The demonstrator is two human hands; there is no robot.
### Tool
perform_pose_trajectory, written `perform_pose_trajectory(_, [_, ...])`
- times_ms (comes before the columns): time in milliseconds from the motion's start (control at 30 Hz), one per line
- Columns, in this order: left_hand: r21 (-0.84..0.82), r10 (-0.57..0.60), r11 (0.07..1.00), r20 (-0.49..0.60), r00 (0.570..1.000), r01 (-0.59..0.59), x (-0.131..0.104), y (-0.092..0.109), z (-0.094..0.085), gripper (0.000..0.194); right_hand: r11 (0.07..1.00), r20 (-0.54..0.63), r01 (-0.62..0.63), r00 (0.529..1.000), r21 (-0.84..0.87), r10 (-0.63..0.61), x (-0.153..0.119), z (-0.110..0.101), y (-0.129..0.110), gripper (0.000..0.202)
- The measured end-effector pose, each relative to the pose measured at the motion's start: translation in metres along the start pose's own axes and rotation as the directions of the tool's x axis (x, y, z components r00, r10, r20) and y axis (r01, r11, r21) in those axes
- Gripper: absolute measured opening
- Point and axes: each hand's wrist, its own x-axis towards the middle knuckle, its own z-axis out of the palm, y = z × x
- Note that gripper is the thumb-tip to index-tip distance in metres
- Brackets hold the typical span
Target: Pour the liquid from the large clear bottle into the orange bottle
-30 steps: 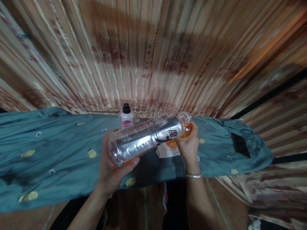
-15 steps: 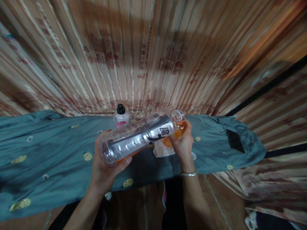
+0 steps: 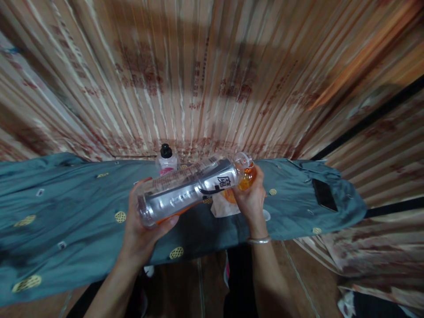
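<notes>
My left hand [image 3: 141,225] is wrapped round the base of a clear plastic bottle [image 3: 188,190] with a silver label. The bottle lies tilted, its neck up and to the right, over the mouth of a second bottle. That second one, a bottle of orange liquid [image 3: 247,176], is gripped by my right hand [image 3: 253,198], which wears a bracelet. Its lower part is partly hidden behind my fingers and the silver-labelled bottle. Under it, close to my right hand, a white paper or bag [image 3: 221,207] rests on the cloth.
A clear bottle with a black cap [image 3: 166,152] stands behind the held bottle. A dark phone [image 3: 324,194] lies at the right end of the green cloth [image 3: 82,212]. A small white disc [image 3: 266,215] sits near my right wrist. Striped curtains [image 3: 185,66] hang behind.
Both hands and the bottles have shifted very slightly left in the view, along with the surroundings. My grip on each bottle is the same.
</notes>
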Motion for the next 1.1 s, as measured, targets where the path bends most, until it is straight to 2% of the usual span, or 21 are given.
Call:
perform_pose_trajectory(100, [-0.029, -0.047, 0.998, 0.015, 0.999, 0.048, 0.0, -0.002, -0.001, 0.094, 1.0, 0.005, -0.019, 1.0, -0.002, 0.019, 0.0, 0.0, -0.001, 0.088])
perform_pose_trajectory(233, [-0.01, -0.037, 0.999, 0.034, 0.999, 0.038, 0.001, -0.005, -0.004, 0.094, 0.999, 0.022, -0.035, 0.999, -0.008, 0.035, -0.001, -0.001, -0.003, 0.1])
perform_pose_trajectory(400, [0.007, -0.021, 1.0, 0.035, 0.999, 0.02, 0.003, -0.003, -0.004, 0.091, 1.0, 0.034, 0.022, 0.999, 0.0, -0.022, 0.0, -0.002, -0.001, 0.09])
perform_pose_trajectory(600, [-0.01, -0.003, 1.0, -0.023, 1.0, 0.002, 0.001, 0.001, 0.003, 0.097, 0.997, 0.006, 0.071, 0.997, -0.014, -0.071, 0.0, -0.001, 0.003, 0.087])
perform_pose_trajectory(767, [0.027, 0.011, 1.0, 0.025, 1.0, -0.011, -0.001, 0.003, 0.002, 0.088, 0.998, 0.016, 0.056, 0.998, -0.013, -0.056, 0.0, -0.002, 0.004, 0.085])
perform_pose_trajectory(900, [0.091, 0.048, 0.995, 0.037, 0.998, -0.051, -0.001, 0.004, -0.001, 0.09, 0.999, 0.021, 0.045, 0.999, -0.018, -0.044, 0.001, -0.003, 0.003, 0.086])
perform_pose_trajectory(1000, [0.135, 0.102, 0.986, 0.008, 0.995, -0.102, 0.0, 0.007, 0.0, 0.087, 0.999, 0.023, 0.029, 0.999, -0.026, -0.028, 0.001, -0.003, 0.002, 0.088])
perform_pose_trajectory(1100, [0.159, 0.145, 0.976, 0.027, 0.989, -0.147, 0.001, 0.009, 0.001, 0.084, 0.999, 0.024, 0.008, 1.0, -0.036, -0.007, 0.001, -0.003, 0.0, 0.088])
